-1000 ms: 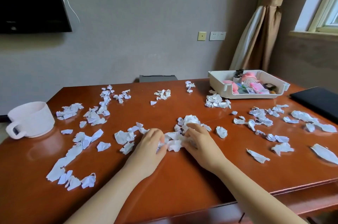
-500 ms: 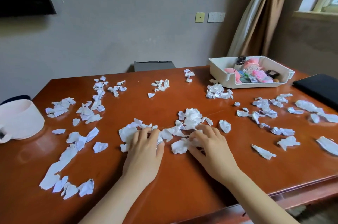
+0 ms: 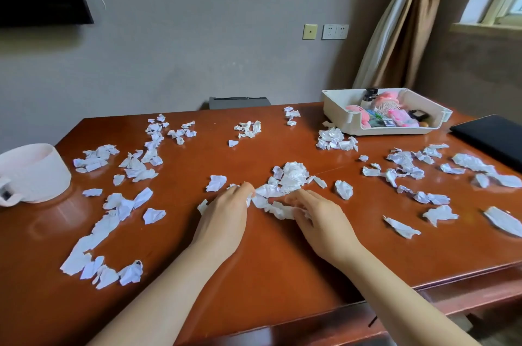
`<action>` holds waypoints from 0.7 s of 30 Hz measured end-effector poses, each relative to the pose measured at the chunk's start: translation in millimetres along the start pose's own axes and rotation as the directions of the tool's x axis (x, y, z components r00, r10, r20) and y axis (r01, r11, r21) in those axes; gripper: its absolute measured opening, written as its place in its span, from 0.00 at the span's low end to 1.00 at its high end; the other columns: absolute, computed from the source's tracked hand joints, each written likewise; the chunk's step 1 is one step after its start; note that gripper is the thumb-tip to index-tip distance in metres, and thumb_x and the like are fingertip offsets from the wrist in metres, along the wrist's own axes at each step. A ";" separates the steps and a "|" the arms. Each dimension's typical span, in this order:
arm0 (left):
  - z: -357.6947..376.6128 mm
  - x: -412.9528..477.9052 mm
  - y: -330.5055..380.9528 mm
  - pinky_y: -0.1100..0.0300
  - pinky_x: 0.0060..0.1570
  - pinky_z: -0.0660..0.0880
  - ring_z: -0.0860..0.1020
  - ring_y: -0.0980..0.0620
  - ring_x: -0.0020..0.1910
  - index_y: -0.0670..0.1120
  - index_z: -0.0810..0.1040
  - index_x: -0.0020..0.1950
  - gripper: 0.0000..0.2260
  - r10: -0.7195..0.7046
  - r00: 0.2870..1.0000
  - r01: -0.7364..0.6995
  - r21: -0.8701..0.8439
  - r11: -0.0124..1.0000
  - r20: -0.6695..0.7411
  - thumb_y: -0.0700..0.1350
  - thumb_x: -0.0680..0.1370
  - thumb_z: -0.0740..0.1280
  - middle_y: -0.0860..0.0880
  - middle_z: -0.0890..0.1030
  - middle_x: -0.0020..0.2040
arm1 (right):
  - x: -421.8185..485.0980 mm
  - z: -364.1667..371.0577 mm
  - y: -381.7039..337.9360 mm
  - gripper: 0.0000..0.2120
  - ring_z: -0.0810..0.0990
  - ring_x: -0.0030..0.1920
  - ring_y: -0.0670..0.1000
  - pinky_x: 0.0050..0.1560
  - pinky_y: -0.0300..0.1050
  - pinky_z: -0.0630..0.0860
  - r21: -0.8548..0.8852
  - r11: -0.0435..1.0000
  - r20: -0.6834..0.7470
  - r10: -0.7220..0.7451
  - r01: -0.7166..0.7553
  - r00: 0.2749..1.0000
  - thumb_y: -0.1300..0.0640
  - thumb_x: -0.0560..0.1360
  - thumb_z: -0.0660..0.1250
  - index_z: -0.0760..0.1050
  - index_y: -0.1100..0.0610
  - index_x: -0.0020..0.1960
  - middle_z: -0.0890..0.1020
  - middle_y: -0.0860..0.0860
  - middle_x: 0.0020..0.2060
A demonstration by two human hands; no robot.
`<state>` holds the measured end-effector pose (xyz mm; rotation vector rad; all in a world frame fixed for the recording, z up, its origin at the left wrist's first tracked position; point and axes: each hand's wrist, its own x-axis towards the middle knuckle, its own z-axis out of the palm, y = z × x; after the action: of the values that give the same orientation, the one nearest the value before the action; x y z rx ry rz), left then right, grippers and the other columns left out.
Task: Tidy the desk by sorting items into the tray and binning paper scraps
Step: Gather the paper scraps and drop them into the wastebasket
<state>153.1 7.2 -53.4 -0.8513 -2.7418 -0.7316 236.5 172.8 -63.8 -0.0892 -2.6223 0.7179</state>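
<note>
Head view.

- Worktop (image 3: 268, 275): red-brown, glossy, wood.
- Scraps (image 3: 292, 174): white crumpled paper, strewn in loose groups over most of the worktop. One heap lies at centre, just beyond the hands. A long trail runs down the left side. Further clusters lie along the far edge and across the right side.
- Left hand (image 3: 223, 221): palm down at centre, fingers curled over scraps; paper shows at its fingertips and by the thumb side.
- Right hand (image 3: 322, 221): palm down just beside the left, fingers curled round a crumpled strip of scraps that joins the centre heap.
- Tray (image 3: 339, 112): white, far right of the worktop, holding pink items, a dark-capped bottle and small packets. A cluster of scraps lies against its near left corner.
- Tub (image 3: 36, 173): pale, round, with a handle, at the left edge, well apart from the hands.
- Black flat item (image 3: 494, 136): right edge, beside the tray.
- Curtain (image 3: 401, 29): brown, behind the tray.
</note>
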 end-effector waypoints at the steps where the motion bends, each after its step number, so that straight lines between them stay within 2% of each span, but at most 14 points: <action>1: 7.3 1.8 -2.9 0.59 0.46 0.69 0.77 0.46 0.50 0.42 0.73 0.58 0.09 0.004 0.999 -0.003 0.008 1.000 -0.041 0.39 0.81 0.55 0.44 0.78 0.51 | 0.8 -0.1 1.4 0.08 0.79 0.44 0.49 0.43 0.47 0.77 -0.004 1.000 0.001 -0.006 0.006 1.000 0.61 0.76 0.61 0.76 0.53 0.51 0.81 0.46 0.46; 4: 6.4 6.0 -2.2 0.59 0.35 0.75 0.79 0.49 0.38 0.43 0.75 0.50 0.09 0.033 0.994 -0.030 0.027 0.999 -0.107 0.44 0.82 0.57 0.47 0.80 0.43 | 5.7 -0.1 3.4 0.06 0.77 0.39 0.50 0.39 0.48 0.75 -0.021 1.000 -0.006 -0.013 0.013 1.000 0.59 0.77 0.62 0.77 0.56 0.44 0.80 0.48 0.39; 5: 8.3 7.0 -3.6 0.60 0.31 0.74 0.78 0.50 0.34 0.42 0.75 0.48 0.09 0.051 0.990 -0.052 0.001 0.999 -0.130 0.46 0.81 0.58 0.47 0.80 0.40 | 7.4 -0.4 3.4 0.07 0.76 0.37 0.50 0.38 0.48 0.74 -0.017 1.000 -0.008 -0.005 0.005 1.000 0.57 0.77 0.62 0.76 0.57 0.42 0.79 0.49 0.36; 8: 3.9 6.5 -1.0 0.72 0.25 0.62 0.72 0.53 0.28 0.41 0.76 0.44 0.11 0.041 0.986 -0.049 -0.046 0.998 -0.163 0.47 0.79 0.62 0.50 0.74 0.33 | 12.5 -2.2 4.2 0.15 0.70 0.29 0.48 0.33 0.44 0.68 0.021 0.999 -0.022 0.035 -0.034 0.999 0.51 0.77 0.64 0.71 0.55 0.33 0.73 0.48 0.29; 10: 4.6 8.2 -2.3 0.73 0.27 0.63 0.74 0.53 0.33 0.41 0.77 0.44 0.11 0.044 0.980 -0.060 -0.078 0.995 -0.193 0.47 0.79 0.62 0.50 0.74 0.37 | 15.6 -2.4 5.1 0.20 0.65 0.26 0.47 0.30 0.41 0.63 0.056 0.997 -0.035 0.062 -0.060 0.997 0.48 0.76 0.66 0.65 0.51 0.28 0.68 0.46 0.25; 11: 6.7 9.2 -4.2 0.72 0.31 0.65 0.74 0.54 0.38 0.42 0.77 0.47 0.10 0.047 0.983 -0.060 -0.067 0.996 -0.179 0.47 0.79 0.61 0.51 0.74 0.42 | 17.0 -2.3 5.3 0.22 0.63 0.26 0.47 0.29 0.41 0.61 0.067 0.995 -0.040 0.077 -0.074 0.996 0.48 0.75 0.67 0.62 0.51 0.27 0.66 0.46 0.24; 13: 8.1 6.8 -5.9 0.67 0.47 0.68 0.72 0.54 0.49 0.44 0.77 0.52 0.10 0.058 0.989 -0.057 0.012 0.998 -0.139 0.49 0.80 0.60 0.51 0.73 0.51 | 19.0 -1.2 5.7 0.24 0.62 0.27 0.46 0.29 0.41 0.60 0.069 0.994 -0.041 0.085 -0.082 0.996 0.50 0.73 0.69 0.57 0.51 0.27 0.64 0.46 0.25; 15: 10.1 0.3 -9.6 0.57 0.63 0.63 0.70 0.53 0.59 0.48 0.76 0.55 0.10 0.090 0.981 -0.069 0.122 0.990 -0.172 0.52 0.78 0.61 0.52 0.73 0.59 | 19.8 -0.7 6.2 0.25 0.63 0.27 0.45 0.29 0.39 0.59 0.043 0.995 -0.033 0.087 -0.086 0.996 0.54 0.73 0.69 0.56 0.53 0.28 0.64 0.45 0.27; 16: 6.2 -5.6 -8.2 0.52 0.67 0.60 0.69 0.51 0.63 0.50 0.76 0.56 0.11 0.077 0.983 -0.048 0.170 0.984 -0.166 0.53 0.78 0.62 0.51 0.72 0.62 | 19.5 -0.9 6.8 0.25 0.64 0.26 0.45 0.28 0.36 0.58 0.039 0.995 -0.031 0.090 -0.089 0.995 0.55 0.73 0.69 0.55 0.53 0.28 0.64 0.45 0.26; 18: 9.6 -10.7 -12.6 0.48 0.69 0.57 0.64 0.50 0.70 0.53 0.73 0.57 0.12 0.000 0.993 0.024 0.197 0.980 -0.120 0.55 0.78 0.61 0.51 0.68 0.68 | 18.9 -1.6 8.9 0.23 0.72 0.24 0.43 0.27 0.34 0.64 0.074 0.992 -0.030 0.107 -0.105 0.994 0.59 0.75 0.67 0.56 0.53 0.28 0.64 0.44 0.23; 20: 6.4 -17.0 -16.6 0.50 0.69 0.58 0.61 0.51 0.71 0.53 0.70 0.60 0.13 -0.097 0.995 0.102 0.185 0.977 -0.035 0.56 0.79 0.58 0.53 0.63 0.70 | 19.1 -3.0 10.9 0.21 0.75 0.24 0.38 0.28 0.32 0.66 0.115 0.985 -0.029 0.136 -0.132 0.990 0.59 0.76 0.65 0.58 0.53 0.30 0.67 0.45 0.22; 21: -0.1 -21.6 -14.2 0.52 0.67 0.61 0.62 0.51 0.69 0.53 0.69 0.61 0.13 -0.098 0.994 0.104 0.212 0.972 -0.038 0.56 0.79 0.57 0.53 0.64 0.70 | 19.7 -3.4 11.8 0.20 0.75 0.24 0.41 0.27 0.34 0.65 0.131 0.981 -0.035 0.149 -0.143 0.988 0.58 0.76 0.65 0.59 0.52 0.30 0.69 0.45 0.23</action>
<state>162.6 -13.5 -65.6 -0.6561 -2.7908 -0.4494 219.4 187.9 -59.5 -0.2597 -2.5390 0.9216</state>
